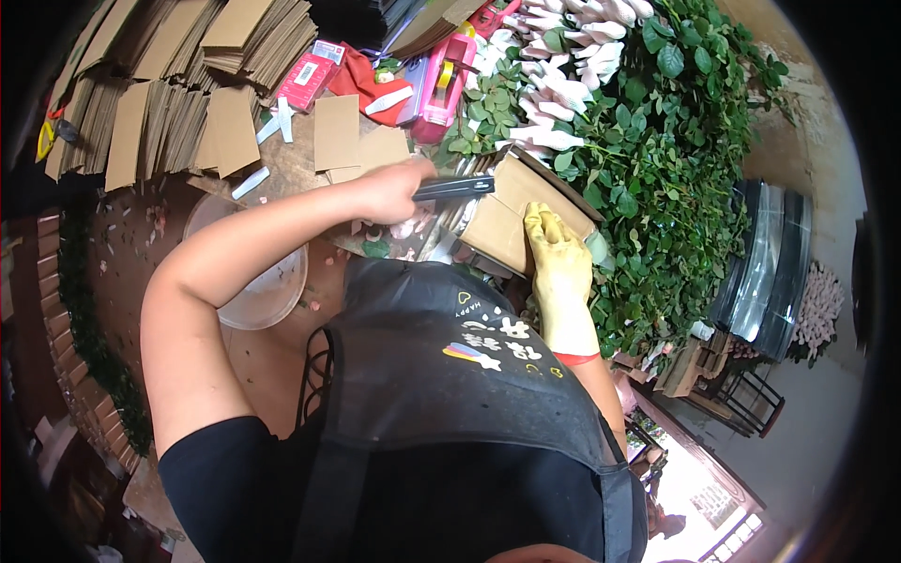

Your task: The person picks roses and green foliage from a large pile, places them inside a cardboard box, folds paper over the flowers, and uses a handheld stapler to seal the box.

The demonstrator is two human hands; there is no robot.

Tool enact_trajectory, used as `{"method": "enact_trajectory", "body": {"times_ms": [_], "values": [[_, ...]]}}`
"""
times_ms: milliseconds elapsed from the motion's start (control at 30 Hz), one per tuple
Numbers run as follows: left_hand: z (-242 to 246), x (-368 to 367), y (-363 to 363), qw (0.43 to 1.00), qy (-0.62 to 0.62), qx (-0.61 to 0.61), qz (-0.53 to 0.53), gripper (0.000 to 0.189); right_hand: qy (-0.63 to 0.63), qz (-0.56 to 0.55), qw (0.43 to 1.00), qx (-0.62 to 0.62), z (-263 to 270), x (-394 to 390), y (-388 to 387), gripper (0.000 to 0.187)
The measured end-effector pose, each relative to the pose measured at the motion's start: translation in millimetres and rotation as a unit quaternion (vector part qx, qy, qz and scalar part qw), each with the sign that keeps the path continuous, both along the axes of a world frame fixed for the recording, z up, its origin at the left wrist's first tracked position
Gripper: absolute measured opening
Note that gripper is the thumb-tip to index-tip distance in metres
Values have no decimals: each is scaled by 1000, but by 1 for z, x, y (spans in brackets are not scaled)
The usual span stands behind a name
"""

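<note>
My bare left hand [398, 190] grips a black stapler [457, 187]. The stapler's end reaches over the left edge of a folded brown cardboard piece [517, 204]. In a yellow rubber glove, my right hand [558, 257] presses on the lower right part of this cardboard, with the fingers bent on its face. Pale layered material [473, 172] shows along the cardboard's left edge, partly behind the stapler; what it is I cannot tell. Loose pink petals [405, 229] lie just below my left hand.
Stacks of cardboard sheets [169, 134] fill the upper left. A pink tape dispenser [443, 88] stands beyond my left hand, near a red box [307, 81]. Netted rose heads [563, 91] and leafy stems [662, 211] pile up on the right. A round translucent tub [271, 299] sits lower left.
</note>
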State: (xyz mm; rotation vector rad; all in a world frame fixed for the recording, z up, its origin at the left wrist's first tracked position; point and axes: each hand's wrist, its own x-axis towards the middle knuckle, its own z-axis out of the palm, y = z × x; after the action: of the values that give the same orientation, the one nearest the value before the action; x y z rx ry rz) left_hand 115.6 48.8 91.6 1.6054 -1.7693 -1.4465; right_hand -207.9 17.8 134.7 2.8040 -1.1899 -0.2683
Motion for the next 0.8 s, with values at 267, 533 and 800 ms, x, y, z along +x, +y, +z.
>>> {"method": "enact_trajectory", "body": {"times_ms": [267, 533, 800], "values": [[-16, -16, 44, 767, -452, -419, -177, 26, -10, 15, 1000, -9, -2, -3, -2, 53], [-4, -10, 6, 838, -338, -342, -257, 20, -2, 23, 999, -27, 0, -1, -1, 53], [-8, -10, -1, 765, -304, -512, -247, 15, -12, 14, 999, -36, 1, 4, 1, 52]]}}
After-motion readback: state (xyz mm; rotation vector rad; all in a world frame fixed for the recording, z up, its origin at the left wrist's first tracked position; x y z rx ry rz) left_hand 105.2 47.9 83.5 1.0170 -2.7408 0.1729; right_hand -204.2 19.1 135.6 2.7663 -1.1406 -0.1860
